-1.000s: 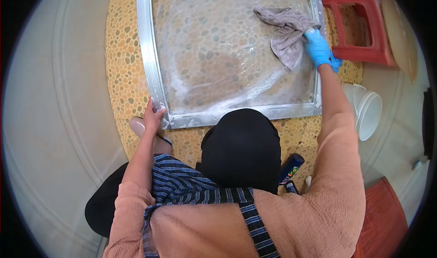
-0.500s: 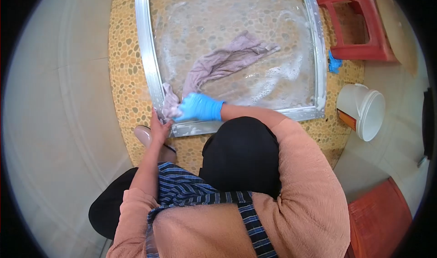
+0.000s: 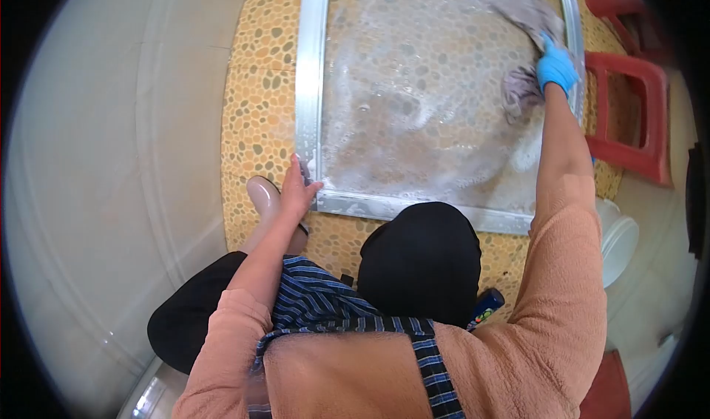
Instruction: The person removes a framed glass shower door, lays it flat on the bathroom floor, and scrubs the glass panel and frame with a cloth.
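Note:
A soapy glass panel (image 3: 414, 116) in a silver metal frame (image 3: 312, 71) lies before me. My left hand (image 3: 296, 195), bare, grips the frame's near-left corner, thumb on one side and fingers on the other. In a blue glove, my right hand (image 3: 556, 71) is closed on a wet greyish-mauve cloth (image 3: 529, 12) by the panel's right side. Part of the cloth spreads beyond the hand and another part bunches on the glass to its left. Suds streak the glass.
Red plastic stools (image 3: 654, 116) stand close along the panel's right side. A white bucket (image 3: 620, 245) is partly behind my right arm. Near my knee lies a dark blue bottle (image 3: 488, 304). A pale wall (image 3: 133, 160) rises on the left above the pebble-patterned floor (image 3: 259, 101).
My right hand has swept the cloth from the near-left corner up to the far right of the panel. My left hand stays at the corner. The view has shifted left.

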{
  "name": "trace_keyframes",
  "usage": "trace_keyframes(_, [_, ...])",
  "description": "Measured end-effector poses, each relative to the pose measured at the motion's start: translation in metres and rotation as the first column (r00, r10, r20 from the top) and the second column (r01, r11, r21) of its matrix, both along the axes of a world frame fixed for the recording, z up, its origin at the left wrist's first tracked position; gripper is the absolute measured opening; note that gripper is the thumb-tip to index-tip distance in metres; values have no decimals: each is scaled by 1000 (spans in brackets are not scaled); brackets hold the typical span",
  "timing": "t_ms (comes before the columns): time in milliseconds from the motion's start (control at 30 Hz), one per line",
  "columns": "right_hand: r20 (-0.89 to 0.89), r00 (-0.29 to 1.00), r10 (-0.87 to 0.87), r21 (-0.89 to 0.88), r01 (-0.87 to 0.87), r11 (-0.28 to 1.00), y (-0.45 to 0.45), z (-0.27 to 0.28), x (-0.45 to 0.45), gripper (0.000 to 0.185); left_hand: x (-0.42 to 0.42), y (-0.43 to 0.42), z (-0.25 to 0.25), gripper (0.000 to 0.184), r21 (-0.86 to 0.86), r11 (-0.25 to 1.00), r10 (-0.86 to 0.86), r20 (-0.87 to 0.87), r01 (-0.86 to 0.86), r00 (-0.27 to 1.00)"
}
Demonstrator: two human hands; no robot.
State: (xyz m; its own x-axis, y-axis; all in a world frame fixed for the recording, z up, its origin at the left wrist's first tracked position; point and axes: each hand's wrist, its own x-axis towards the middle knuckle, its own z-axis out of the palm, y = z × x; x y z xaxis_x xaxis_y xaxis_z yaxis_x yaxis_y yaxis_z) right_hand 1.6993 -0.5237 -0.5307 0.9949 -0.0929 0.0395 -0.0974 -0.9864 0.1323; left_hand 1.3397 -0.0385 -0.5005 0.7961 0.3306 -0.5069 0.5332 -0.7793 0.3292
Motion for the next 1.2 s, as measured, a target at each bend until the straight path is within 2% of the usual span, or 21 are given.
trace_keyframes(67, [-24,970,-242,21,243,970,13,-1,6,41,0,1,-1,95,-5,1000,5,4,-5,1000])
trace_keyframes(167, [28,949,-314,49,313,949,93,-21,28,33,2,0,0,96,-32,999,17,-21,-18,1000])
trace_keyframes(267, [5,994,-106,277,101,956,177,-44,43,22,0,0,-1,97,-1,1000,-5,-12,5,1000])
trace_keyframes(333, [272,930,247,354,-335,873,236,-44,26,19,1,1,-2,97,-14,1000,7,-8,-7,1000])
trace_keyframes(367, [187,921,343,432,-391,813,267,-26,10,20,0,2,-4,97,-10,1000,2,-10,-2,1000])
trace_keyframes(433, [184,794,580,424,-596,682,313,4,-33,22,-1,3,-7,96,-21,1000,8,-22,-9,1000])
trace_keyframes(500, [445,649,617,588,-731,346,342,-24,-82,52,3,-1,1,96,-36,999,29,-35,-31,999])
trace_keyframes(567, [302,584,753,689,-680,250,343,-20,-145,55,4,-2,3,95,-49,997,57,-42,-59,997])
trace_keyframes(633, [464,452,762,744,-665,-59,330,-27,-199,56,1,-1,-2,94,-35,999,35,29,-34,999])
trace_keyframes(700, [259,308,916,775,-632,-7,306,-5,-244,38,-1,0,-1,93,-5,1000,-19,64,19,998])
trace_keyframes(767, [245,94,965,731,-672,-120,292,3,-270,39,-4,1,0,92,29,996,-82,99,80,992])
trace_keyframes(800, [202,-12,979,608,-783,-135,287,4,-266,33,-5,1,-1,92,25,996,-84,91,82,992])
trace_keyframes(833, [205,-11,979,603,-786,-135,290,1,-254,33,-5,2,-2,92,21,996,-86,84,85,993])
trace_keyframes(900, [392,-157,907,399,-859,-321,301,-14,-219,41,-5,-1,1,92,16,997,-82,74,81,994])
trace_keyframes(933, [266,-75,961,402,-897,-182,304,-13,-201,29,-3,-1,3,92,11,997,-74,65,73,995])
trace_keyframes(1000, [462,-97,881,228,-948,-223,314,-16,-154,24,-2,-2,5,92,18,997,-78,60,78,995])
trace_keyframes(1067, [422,-55,905,187,-972,-146,309,1,-108,18,-1,-1,3,91,26,996,-82,45,81,996])
trace_keyframes(1100, [429,199,881,510,-858,-55,312,-6,-79,13,1,0,2,91,24,997,-78,34,77,996])
trace_keyframes(1133, [341,435,833,779,-626,8,313,-10,-62,30,1,1,2,91,5,998,-66,26,66,997])
trace_keyframes(1167, [14,710,704,949,-230,214,304,33,-47,18,-1,1,1,91,-13,999,-52,19,52,998])
trace_keyframes(1200, [-34,866,499,999,42,-5,300,33,-23,27,-3,3,-2,90,-15,999,-51,32,51,998])
